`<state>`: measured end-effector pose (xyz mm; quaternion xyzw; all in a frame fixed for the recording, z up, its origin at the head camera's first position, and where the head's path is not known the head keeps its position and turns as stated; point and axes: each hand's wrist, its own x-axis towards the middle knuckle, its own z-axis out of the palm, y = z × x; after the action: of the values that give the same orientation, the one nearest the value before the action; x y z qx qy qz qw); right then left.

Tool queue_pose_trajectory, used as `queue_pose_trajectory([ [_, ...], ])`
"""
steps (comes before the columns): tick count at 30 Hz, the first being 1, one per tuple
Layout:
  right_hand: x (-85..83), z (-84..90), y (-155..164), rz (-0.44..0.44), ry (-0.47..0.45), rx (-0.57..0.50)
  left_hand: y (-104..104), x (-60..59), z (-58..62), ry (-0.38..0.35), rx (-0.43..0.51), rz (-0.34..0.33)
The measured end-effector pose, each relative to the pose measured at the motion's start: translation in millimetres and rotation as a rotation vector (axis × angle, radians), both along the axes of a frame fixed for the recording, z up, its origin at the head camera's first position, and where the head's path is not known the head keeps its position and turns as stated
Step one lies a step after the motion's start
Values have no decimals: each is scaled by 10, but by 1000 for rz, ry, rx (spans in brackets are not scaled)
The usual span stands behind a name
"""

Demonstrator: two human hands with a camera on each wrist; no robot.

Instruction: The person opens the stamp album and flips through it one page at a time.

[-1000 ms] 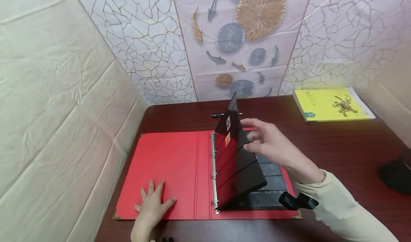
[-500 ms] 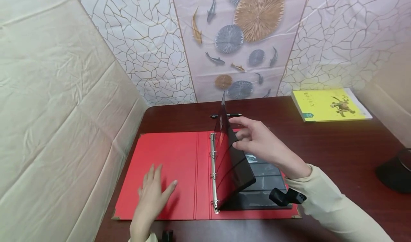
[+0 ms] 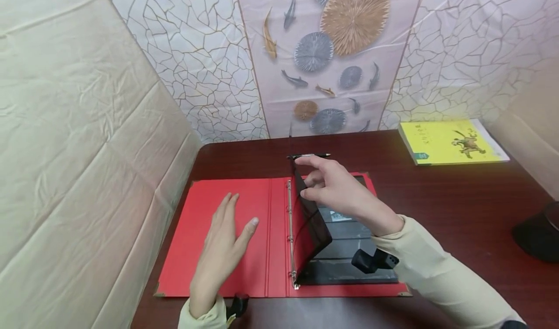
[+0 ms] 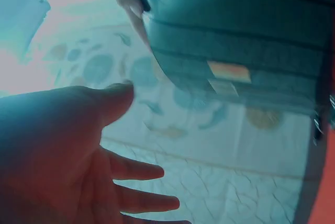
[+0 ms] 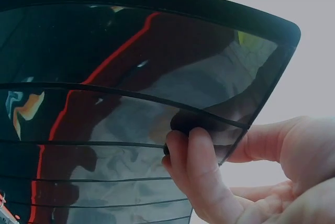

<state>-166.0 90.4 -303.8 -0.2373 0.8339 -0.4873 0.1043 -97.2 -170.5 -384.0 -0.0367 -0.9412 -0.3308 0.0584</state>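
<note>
My right hand pinches the outer edge of a dark, glossy plastic sleeve page, fingers curled round it, standing it nearly upright on the metal rings of the open red ring binder on the dark wooden surface. Beyond my fingertips, a black pen is half hidden. My left hand has its fingers spread and straight over the binder's red inside cover; whether it touches, I cannot tell. The left wrist view is hazy and tinted. Small cards in the page pockets are unreadable. Well right of my fingers lies a yellow book.
</note>
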Motion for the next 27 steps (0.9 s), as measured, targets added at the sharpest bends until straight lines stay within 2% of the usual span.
queue_pose_trajectory([
  [6,-35,32,-118,26,-23,-15,193,-17,209,86,71,-68],
  [11,-49,37,-243,44,-38,-30,338,-22,302,108,88,-129],
  [15,-64,25,-329,61,-42,-36,403,-8,338,97,104,-151],
  [18,-85,9,-384,69,-44,-26,425,17,345,76,109,-141],
  [23,-108,-16,-465,98,-59,-26,451,50,326,16,116,-133],
  [27,-116,-28,-518,129,-63,-8,465,57,315,4,128,-141],
])
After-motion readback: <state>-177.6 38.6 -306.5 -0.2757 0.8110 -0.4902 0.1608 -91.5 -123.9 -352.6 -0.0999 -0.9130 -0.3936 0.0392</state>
